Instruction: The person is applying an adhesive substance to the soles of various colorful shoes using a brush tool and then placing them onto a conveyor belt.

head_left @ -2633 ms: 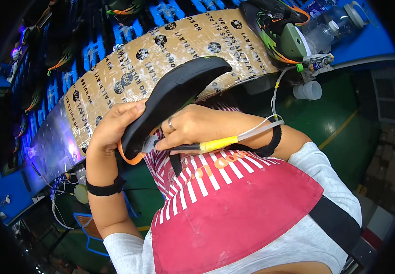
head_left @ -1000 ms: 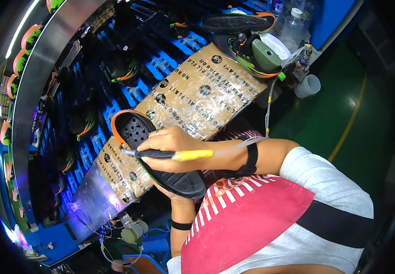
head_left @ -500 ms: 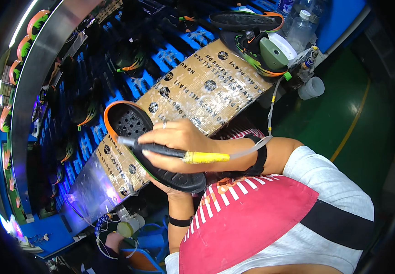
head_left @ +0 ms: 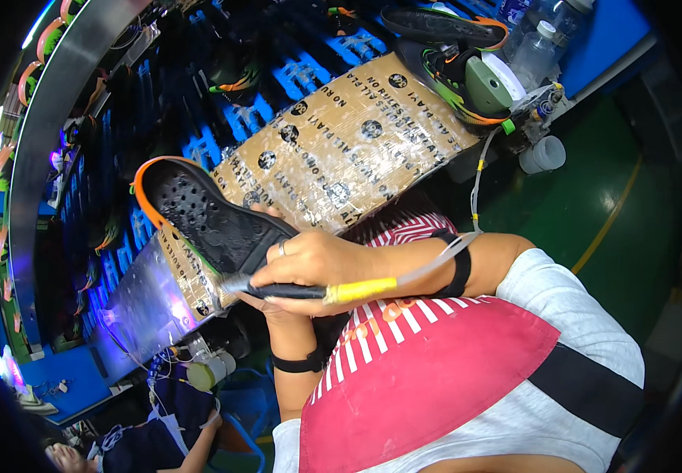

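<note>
A shoe sole (head_left: 203,225), black inside with small holes at the heel and an orange rim, is tilted above the cardboard-covered board. My left hand (head_left: 267,210) grips it from beneath; its fingertips show past the sole's far edge and the rest is mostly hidden. My right hand (head_left: 313,264) is closed around a brush (head_left: 293,291) with a black handle and yellow tape. The brush's pale tip lies at the sole's near side edge. A clear tube (head_left: 439,258) runs from the taped end over my right forearm.
The cardboard (head_left: 341,150) spans the work surface. Beyond it, a conveyor of blue racks (head_left: 246,118) carries shoes. At far right stand a shoe upper (head_left: 467,83), clear bottles (head_left: 534,55) and a white cup (head_left: 543,154). Another person (head_left: 148,433) is at lower left.
The sole has shifted left and turned in my left hand, whose fingertips now show. The brush tip has moved from beside the heel toward the front part's near edge.
</note>
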A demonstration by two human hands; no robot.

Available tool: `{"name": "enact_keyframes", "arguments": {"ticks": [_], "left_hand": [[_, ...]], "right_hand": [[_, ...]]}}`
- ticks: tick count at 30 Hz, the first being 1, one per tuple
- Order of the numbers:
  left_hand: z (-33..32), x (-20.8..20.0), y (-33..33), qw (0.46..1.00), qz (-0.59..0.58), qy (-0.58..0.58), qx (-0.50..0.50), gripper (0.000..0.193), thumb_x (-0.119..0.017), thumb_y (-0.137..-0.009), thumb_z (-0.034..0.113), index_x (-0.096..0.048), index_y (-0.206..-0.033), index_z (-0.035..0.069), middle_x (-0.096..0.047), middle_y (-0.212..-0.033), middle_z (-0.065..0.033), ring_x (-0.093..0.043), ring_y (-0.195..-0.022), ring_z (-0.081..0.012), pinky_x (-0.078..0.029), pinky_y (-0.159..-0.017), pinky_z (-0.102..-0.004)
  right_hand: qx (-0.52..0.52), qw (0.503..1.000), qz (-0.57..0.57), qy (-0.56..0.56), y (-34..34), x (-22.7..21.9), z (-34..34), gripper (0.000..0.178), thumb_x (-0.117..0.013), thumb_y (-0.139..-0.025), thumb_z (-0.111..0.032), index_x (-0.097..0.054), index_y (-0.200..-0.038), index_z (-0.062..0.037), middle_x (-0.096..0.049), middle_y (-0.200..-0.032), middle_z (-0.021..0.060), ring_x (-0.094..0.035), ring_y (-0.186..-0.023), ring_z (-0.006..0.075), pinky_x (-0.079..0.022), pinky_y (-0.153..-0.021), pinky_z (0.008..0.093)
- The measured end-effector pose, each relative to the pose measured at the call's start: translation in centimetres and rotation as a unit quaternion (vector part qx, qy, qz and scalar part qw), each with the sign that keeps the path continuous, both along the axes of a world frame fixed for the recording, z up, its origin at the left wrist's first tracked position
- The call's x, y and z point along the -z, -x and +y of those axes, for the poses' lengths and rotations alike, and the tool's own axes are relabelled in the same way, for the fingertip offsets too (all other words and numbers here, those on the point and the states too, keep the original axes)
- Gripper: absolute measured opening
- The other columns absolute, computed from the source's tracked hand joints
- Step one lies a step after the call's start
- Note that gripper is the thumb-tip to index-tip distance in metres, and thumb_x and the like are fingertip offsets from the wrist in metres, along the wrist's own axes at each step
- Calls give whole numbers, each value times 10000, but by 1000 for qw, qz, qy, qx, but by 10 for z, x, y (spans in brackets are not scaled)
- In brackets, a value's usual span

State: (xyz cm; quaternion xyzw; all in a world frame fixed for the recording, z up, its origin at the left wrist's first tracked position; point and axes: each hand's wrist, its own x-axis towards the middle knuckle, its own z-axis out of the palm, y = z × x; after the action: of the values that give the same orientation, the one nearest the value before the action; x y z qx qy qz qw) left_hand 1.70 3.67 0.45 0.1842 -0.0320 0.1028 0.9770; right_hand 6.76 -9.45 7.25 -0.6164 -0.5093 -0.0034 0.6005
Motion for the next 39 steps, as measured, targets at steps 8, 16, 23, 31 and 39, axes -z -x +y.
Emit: {"name": "enact_keyframes", "arguments": {"ticks": [8, 16, 23, 31, 39], "left_hand": [[26, -9, -2, 997, -70, 16, -24, 767, -698, -720, 403, -365, -1360, 142, -356, -1396, -138, -316, -1281, -336, -291, -1048, -518], [47, -17, 2, 992, -100, -67, -43, 984, -747, -627, 557, -322, -1370, 73, -408, -1343, -151, -350, -1262, -343, -314, -1052, -474], [60, -20, 10, 984, -45, -144, -93, 1062, -708, -633, 614, -232, -1385, 33, -397, -1295, -279, -461, -1146, -424, -432, -943, -530], [68, -29, 10, 980, -16, -196, 13, 1021, -668, -650, 589, -242, -1384, 19, -414, -1278, -279, -465, -1135, -440, -392, -970, -528], [78, -36, 9, 962, 122, -236, 70, 738, -579, -730, 374, -381, -1287, -67, -515, -1206, -223, -555, -1061, -336, -447, -941, -422]], "right_hand": [[-82, 988, 134, 16, 1, 1, -10, 247, -697, -747, -90, -667, -983, -28, -620, -718, 97, -616, -660, 202, -466, -593, 284], [-114, 973, 184, 80, -7, 2, -19, 252, -696, -734, -143, -676, -959, -31, -668, -808, 137, -647, -703, 227, -486, -624, 302], [-213, 951, 199, 105, -10, 3, -24, 236, -696, -729, -154, -689, -944, -56, -670, -815, 123, -638, -698, 177, -467, -603, 277], [-217, 963, 96, 127, -10, 13, -24, 231, -704, -733, -178, -693, -946, -90, -650, -766, 111, -620, -689, 257, -481, -610, 328], [-230, 955, -39, 182, -16, 19, -29, 240, -706, -726, -196, -691, -961, -150, -617, -734, 81, -599, -672, 261, -468, -583, 342]]}}
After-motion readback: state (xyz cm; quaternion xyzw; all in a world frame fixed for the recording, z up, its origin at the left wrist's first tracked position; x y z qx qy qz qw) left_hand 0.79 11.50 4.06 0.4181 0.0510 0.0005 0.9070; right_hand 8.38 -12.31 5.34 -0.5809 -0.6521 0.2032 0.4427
